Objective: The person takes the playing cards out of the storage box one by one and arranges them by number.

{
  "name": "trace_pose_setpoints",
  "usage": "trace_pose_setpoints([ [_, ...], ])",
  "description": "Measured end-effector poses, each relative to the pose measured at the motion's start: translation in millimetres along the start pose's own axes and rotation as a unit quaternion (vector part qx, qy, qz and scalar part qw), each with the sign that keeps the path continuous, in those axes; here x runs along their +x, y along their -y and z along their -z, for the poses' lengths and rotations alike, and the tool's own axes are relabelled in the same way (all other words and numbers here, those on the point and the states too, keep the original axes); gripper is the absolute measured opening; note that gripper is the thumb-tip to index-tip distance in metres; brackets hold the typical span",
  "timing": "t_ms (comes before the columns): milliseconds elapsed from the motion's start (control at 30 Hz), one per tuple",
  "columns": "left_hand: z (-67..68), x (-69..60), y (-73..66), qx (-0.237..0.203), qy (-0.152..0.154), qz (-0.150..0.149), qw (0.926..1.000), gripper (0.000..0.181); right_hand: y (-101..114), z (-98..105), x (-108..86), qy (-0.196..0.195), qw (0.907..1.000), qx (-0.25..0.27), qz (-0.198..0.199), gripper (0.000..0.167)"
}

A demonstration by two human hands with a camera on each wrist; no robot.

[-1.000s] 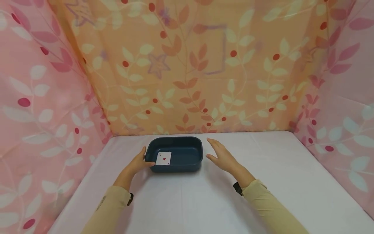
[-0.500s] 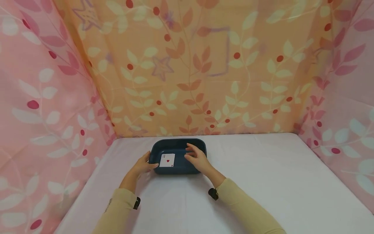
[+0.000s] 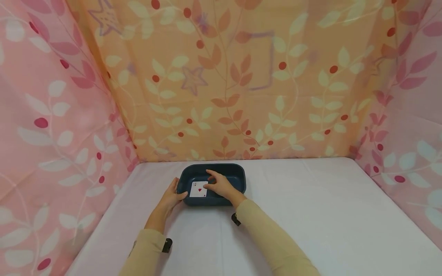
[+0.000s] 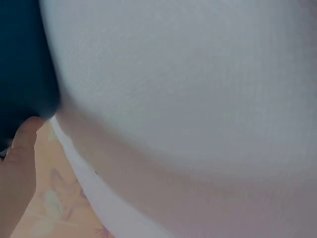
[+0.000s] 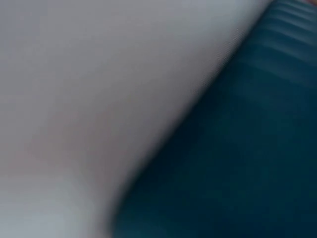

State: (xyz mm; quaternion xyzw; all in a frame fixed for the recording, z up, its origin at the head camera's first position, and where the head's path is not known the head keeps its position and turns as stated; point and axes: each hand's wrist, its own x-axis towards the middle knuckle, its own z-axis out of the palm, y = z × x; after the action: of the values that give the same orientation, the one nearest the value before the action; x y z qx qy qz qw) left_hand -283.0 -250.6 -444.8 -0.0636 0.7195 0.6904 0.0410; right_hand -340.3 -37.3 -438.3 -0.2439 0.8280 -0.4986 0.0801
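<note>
A dark blue rectangular basin (image 3: 210, 201) with rounded corners stands on the white table. In its left half lies a white playing card (image 3: 197, 189) face up, an ace of hearts; whether others lie beneath it I cannot tell. My left hand (image 3: 170, 196) holds the basin's left end, thumb over the near rim and fingers along the outer wall. The left wrist view shows part of that hand (image 4: 17, 168) at the basin wall (image 4: 22, 59). Over the basin, my right hand (image 3: 222, 186) has its fingertips by the card's right edge, holding nothing visible. Only the basin wall (image 5: 237, 158) shows in the right wrist view.
White cloth covers the table (image 3: 297, 214). An orange leaf-patterned curtain (image 3: 221, 84) hangs behind its far edge, with a pink one (image 3: 51, 153) on the left and another pink one (image 3: 411, 126) on the right.
My right hand has come from beside the basin's right end, over its rim, leftward to the card. My left hand keeps hold of the left end. The view has shifted slightly.
</note>
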Motion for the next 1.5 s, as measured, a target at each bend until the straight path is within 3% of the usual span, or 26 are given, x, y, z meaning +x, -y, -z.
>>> trace_pose_setpoints([
  [133, -0.7, -1.6, -0.8, 0.011, -0.013, 0.005, 0.9998, 0.086, -5, -5, 10.1, 0.020, 0.9963, -0.084, -0.001, 0.068],
  [300, -4.6, -3.0, -3.1, 0.025, -0.024, 0.031, 0.9989, 0.083, -14, -8, 21.4, 0.065, 0.9745, -0.214, -0.021, 0.081],
  [500, -3.3, -3.3, -3.7, 0.011, -0.028, 0.035, 0.9989, 0.082, -14, -14, 29.3, 0.085, 0.9585, -0.268, -0.046, 0.083],
  [700, -3.3, -2.8, -4.6, 0.025, -0.036, 0.038, 0.9983, 0.082, -13, -17, 31.8, 0.089, 0.9458, -0.305, -0.068, 0.083],
  [900, -9.0, -0.3, -8.4, 0.028, -0.069, 0.065, 0.9951, 0.079, -9, -18, 32.4, 0.097, 0.9344, -0.331, -0.087, 0.074],
  [1133, -15.6, 1.2, -10.2, 0.008, -0.105, 0.072, 0.9919, 0.075, -11, -18, 33.6, 0.085, 0.9428, -0.312, -0.083, 0.065],
  [1333, -18.5, 0.5, -10.8, -0.016, -0.117, 0.072, 0.9904, 0.075, -15, -19, 36.4, 0.086, 0.9450, -0.301, -0.094, 0.067],
  [1500, -20.5, 0.3, -11.8, -0.020, -0.119, 0.073, 0.9900, 0.075, -18, -19, 38.4, 0.079, 0.9527, -0.276, -0.098, 0.065],
])
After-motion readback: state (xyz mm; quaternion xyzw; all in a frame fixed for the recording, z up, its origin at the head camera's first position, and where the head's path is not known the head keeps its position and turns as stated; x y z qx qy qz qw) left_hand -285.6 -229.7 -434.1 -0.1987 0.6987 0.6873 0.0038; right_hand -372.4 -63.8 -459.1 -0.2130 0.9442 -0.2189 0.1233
